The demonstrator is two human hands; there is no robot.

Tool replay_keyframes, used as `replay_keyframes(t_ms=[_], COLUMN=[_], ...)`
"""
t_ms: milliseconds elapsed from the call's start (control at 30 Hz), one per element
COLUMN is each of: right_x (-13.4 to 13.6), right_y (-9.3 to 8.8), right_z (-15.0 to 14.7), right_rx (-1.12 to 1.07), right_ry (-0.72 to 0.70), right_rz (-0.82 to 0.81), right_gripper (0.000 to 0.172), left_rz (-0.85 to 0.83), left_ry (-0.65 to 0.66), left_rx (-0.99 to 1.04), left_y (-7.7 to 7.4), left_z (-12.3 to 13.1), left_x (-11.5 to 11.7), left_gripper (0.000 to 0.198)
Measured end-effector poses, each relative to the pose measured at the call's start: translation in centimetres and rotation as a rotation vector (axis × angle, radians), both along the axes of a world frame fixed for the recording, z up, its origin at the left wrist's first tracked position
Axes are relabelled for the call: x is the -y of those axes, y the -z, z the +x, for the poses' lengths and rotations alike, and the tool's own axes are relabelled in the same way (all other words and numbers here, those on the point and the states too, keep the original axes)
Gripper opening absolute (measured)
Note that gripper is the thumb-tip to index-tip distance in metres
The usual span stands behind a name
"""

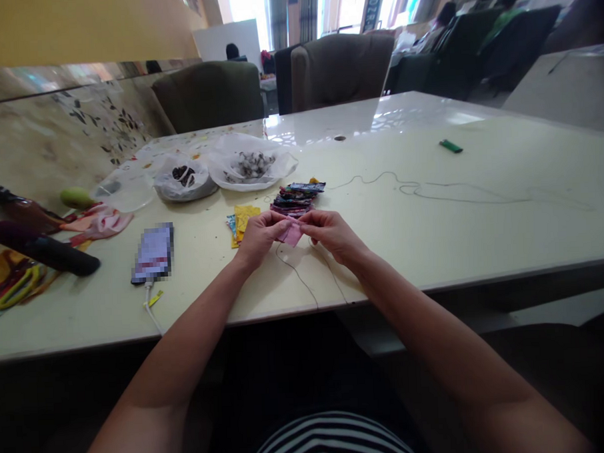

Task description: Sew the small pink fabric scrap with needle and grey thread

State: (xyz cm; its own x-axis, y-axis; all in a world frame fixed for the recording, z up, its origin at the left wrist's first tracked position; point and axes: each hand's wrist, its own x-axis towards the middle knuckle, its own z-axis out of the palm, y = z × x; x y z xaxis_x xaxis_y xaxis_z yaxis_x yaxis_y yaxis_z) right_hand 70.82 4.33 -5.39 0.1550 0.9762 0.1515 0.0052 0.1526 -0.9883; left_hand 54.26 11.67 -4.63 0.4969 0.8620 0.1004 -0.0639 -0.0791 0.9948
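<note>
Between both hands is a small pink cloth piece [291, 234], pinched at its upper edges. My left hand [259, 238] grips its left side with thumb and fingers closed; my right hand [335, 233] pinches its right side. A thin dark thread [300, 277] hangs down from near the hands to the table's front edge. Right behind the cloth lies a row of dark, patterned fabric pieces [295, 200]. Close to my left hand are yellow fabric pieces [246, 221] with something light blue beside them. Whether a needle is in my fingers I cannot make out.
White plastic bags hold grey-white fluffy stuff [254, 164] and dark bits [184, 175]. A phone [153, 253] with a cable lies left, near a black-handled object [43, 248]. A long thread [445, 195] and green lighter [450, 146] lie right. Chairs [342, 71] stand behind the table.
</note>
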Motion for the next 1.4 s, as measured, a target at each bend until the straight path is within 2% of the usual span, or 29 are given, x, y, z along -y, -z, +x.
replay_keyframes(t_ms=[367,933,1100,1267,1400], right_x=[0.0,0.3,0.2,-0.3,-0.5], right_y=[0.0,-0.7,-0.3,0.7,0.9], right_z=[0.1,0.4,0.3,0.3,0.0], right_rx=[0.007,-0.077,-0.017,0.101,0.186], right_ry=[0.013,-0.029,-0.032,0.072,0.109], right_rz=[0.025,-0.033,0.003,0.040,0.123], right_gripper=[0.024,0.021,0.025,0.032,0.026], left_rz=[-0.109,-0.316,-0.320,-0.284,-0.192], left_ry=[0.028,0.199,0.194,0.153,0.099], left_rx=[0.028,0.074,0.061,0.070,0.045], left_y=[-0.1,-0.7,-0.5,-0.2,0.2], left_z=[0.0,-0.7,-0.6,0.0,0.3], left_x=[0.0,-0.4,-0.3,0.1,0.4], left_gripper=[0.032,0.031,0.032,0.034,0.036])
